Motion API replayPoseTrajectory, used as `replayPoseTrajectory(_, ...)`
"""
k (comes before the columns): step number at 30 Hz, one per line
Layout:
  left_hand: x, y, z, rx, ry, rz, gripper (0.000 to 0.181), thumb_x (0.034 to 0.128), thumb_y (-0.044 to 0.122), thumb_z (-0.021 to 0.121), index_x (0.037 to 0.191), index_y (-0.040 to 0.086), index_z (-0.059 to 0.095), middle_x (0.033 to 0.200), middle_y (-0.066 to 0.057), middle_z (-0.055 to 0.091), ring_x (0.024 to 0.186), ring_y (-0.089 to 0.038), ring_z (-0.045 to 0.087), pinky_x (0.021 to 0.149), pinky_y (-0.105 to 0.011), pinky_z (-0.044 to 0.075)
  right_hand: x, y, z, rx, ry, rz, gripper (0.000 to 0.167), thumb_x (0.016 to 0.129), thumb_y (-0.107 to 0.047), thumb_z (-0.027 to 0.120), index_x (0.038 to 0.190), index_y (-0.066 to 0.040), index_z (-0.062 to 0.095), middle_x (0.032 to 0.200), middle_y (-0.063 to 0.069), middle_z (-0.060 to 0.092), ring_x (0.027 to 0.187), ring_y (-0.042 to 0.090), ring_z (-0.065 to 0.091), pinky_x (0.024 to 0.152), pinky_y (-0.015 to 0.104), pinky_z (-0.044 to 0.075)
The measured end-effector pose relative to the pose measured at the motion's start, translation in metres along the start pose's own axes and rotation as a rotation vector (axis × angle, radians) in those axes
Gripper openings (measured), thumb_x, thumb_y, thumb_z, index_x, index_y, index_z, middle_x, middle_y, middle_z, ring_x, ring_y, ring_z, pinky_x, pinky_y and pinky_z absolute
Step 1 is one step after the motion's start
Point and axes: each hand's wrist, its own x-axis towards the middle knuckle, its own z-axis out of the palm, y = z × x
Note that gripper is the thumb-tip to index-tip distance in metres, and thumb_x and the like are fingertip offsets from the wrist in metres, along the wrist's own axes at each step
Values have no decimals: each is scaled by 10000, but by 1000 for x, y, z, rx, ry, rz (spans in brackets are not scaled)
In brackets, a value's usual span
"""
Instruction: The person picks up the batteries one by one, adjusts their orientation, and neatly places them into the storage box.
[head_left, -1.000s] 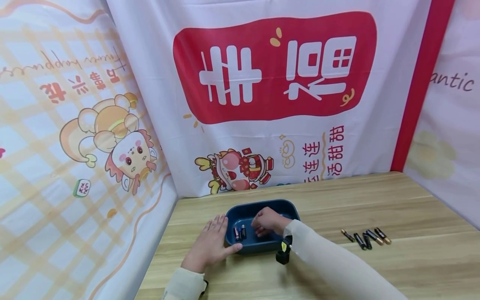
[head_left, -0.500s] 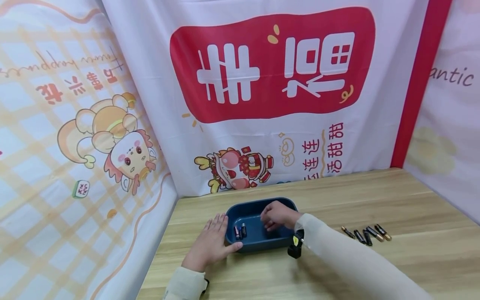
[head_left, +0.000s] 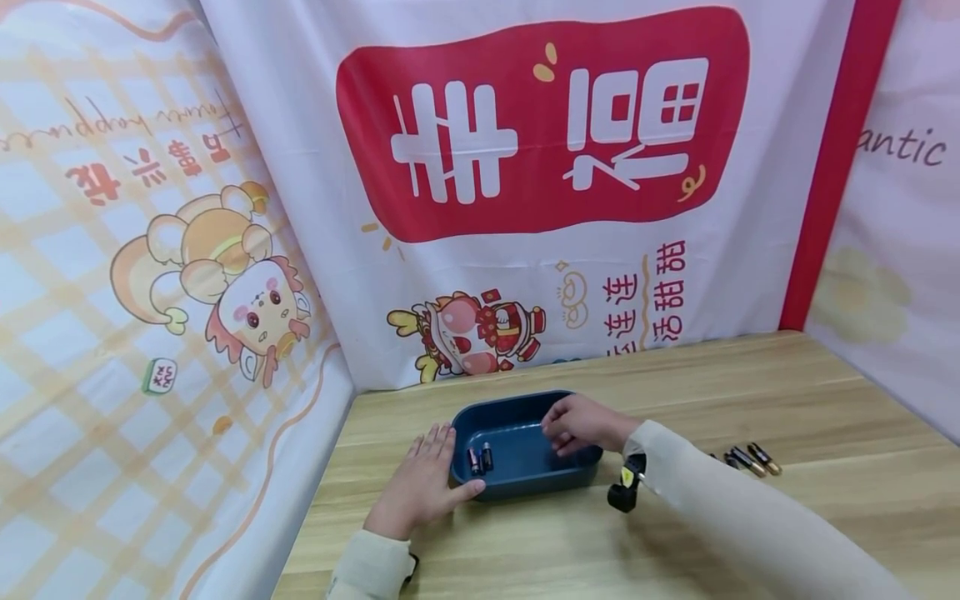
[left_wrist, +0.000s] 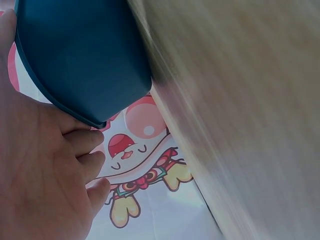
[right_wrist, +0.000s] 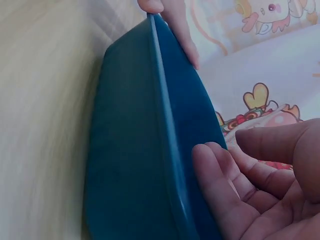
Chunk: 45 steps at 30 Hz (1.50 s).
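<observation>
A dark blue tray [head_left: 525, 486] stands on the table, with two small batteries, one [head_left: 473, 461] beside the other [head_left: 487, 457], lying at its left end. My left hand [head_left: 422, 483] rests against the tray's left edge, fingers straight and thumb along the near rim; the left wrist view shows this hand [left_wrist: 50, 165] touching the tray wall [left_wrist: 85, 60]. Over the tray's right end hangs my right hand [head_left: 587, 423], its fingers loosely bent. In the right wrist view nothing shows between the thumb and fingers of this hand [right_wrist: 265, 185], beside the rim [right_wrist: 167, 120].
On the wooden table [head_left: 480, 550], right of the tray, lie several batteries [head_left: 763, 458], partly hidden by my right sleeve [head_left: 720, 492]. Printed cloths hang behind [head_left: 315, 150] and at the left [head_left: 67, 333].
My right hand has moved rightward inside the tray toward its right end, and its sleeve now covers some of the loose batteries. The left hand has stayed at the tray's left edge.
</observation>
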Motion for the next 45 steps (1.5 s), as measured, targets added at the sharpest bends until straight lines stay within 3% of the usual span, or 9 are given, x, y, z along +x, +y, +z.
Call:
replayPoseTrajectory(15,3,2,-1,5,10,8,1061,844,810,368,1543,28,212,1595,-128,184,1466,-305,102,1162,-501,113,-28,5,-49,-51,-2,72,123,972,-57,573,1049,16,635,988,186,617,803,267,626,726,402,580)
replayPoseTrajectory(25,-1,1,2,9,14,12,1065,842,810,374,1537,15,227,1587,-147,206,1462,-313,123,1159,-502,127,-42,12,-65,-16,4,53,238,972,-46,558,1154,107,581,997,205,618,825,273,638,811,485,553)
replayPoseTrajectory(37,-1,-1,4,2,-1,18,1056,850,805,364,1542,21,213,1592,-142,192,1463,-315,115,1156,-516,130,-60,19,-90,-45,51,52,234,972,-123,591,1132,48,598,1012,181,613,912,334,631,793,431,564)
replayPoseTrajectory(45,1,-1,3,22,31,24,1056,851,801,372,1537,12,224,1591,-143,194,1461,-314,125,1159,-501,132,-73,23,-112,-49,82,48,301,977,-144,587,1186,72,561,1026,172,608,934,354,620,799,429,561)
